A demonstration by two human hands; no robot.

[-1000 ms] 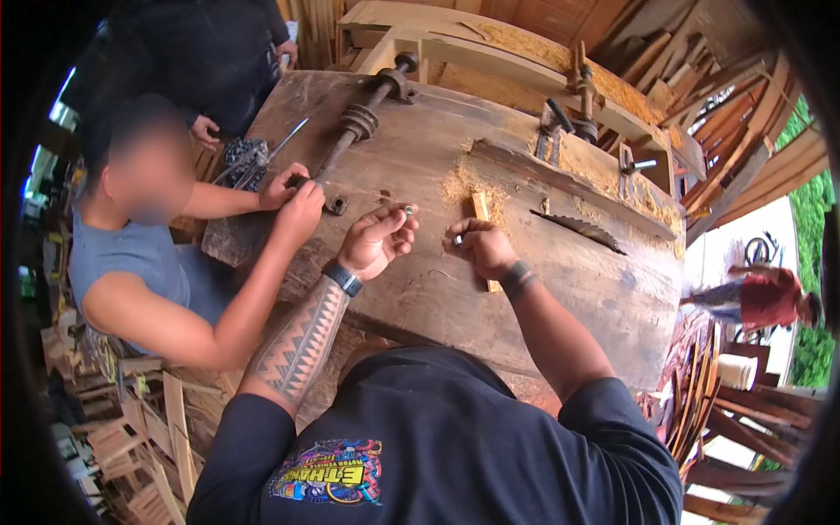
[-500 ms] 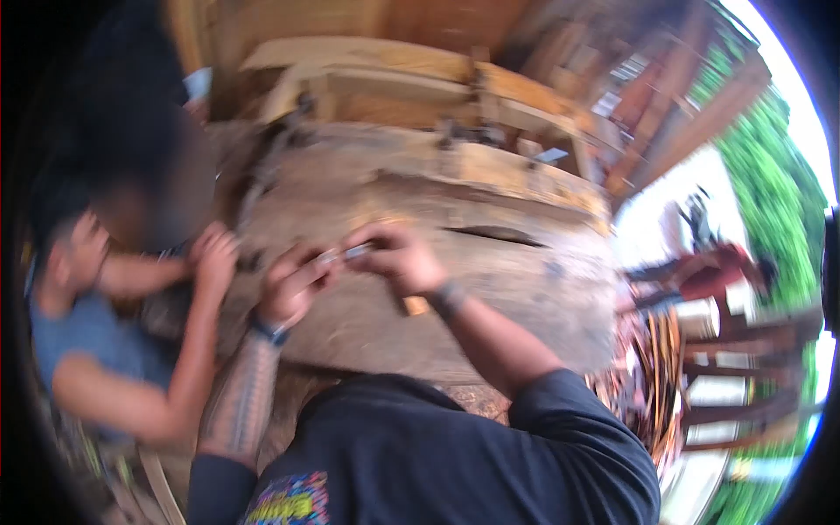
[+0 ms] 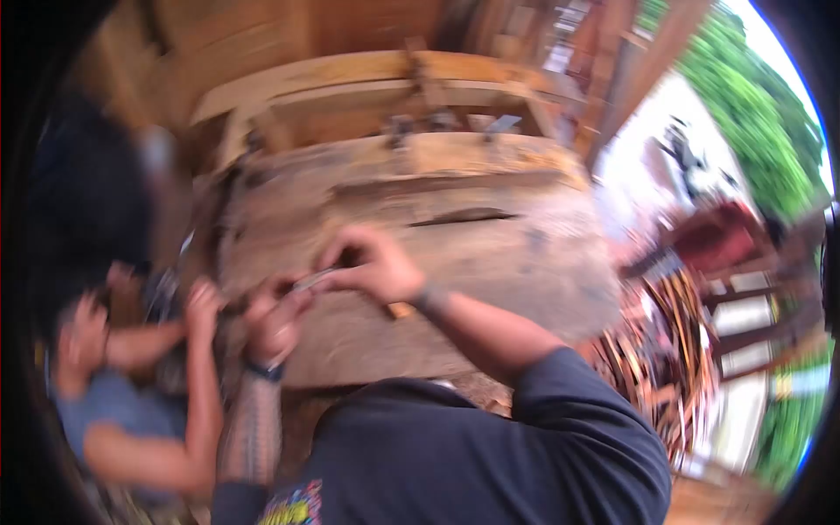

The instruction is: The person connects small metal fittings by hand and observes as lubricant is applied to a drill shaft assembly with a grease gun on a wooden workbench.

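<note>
Over the worn wooden table (image 3: 490,289), both of my hands meet at a small metal piece (image 3: 311,282), blurred by motion. My left hand (image 3: 276,324), with a dark band at the wrist, has its fingers closed at the piece's left end. From the right, my right hand (image 3: 372,267) pinches the same piece between thumb and fingers. A short light wood piece (image 3: 401,310) lies on the table just below my right hand. Behind it rests a dark, narrow blade (image 3: 464,216).
A co-worker in a grey-blue top (image 3: 131,429) is at the left, arms by the table edge. A wooden frame (image 3: 324,77) with metal fittings stands at the back. Wood strips (image 3: 656,350) are piled at the right, near a person in red (image 3: 713,236).
My hands have come together at the small metal piece, having been apart. The view has swung to the right and blurred. The co-worker's hands now appear lower at the left.
</note>
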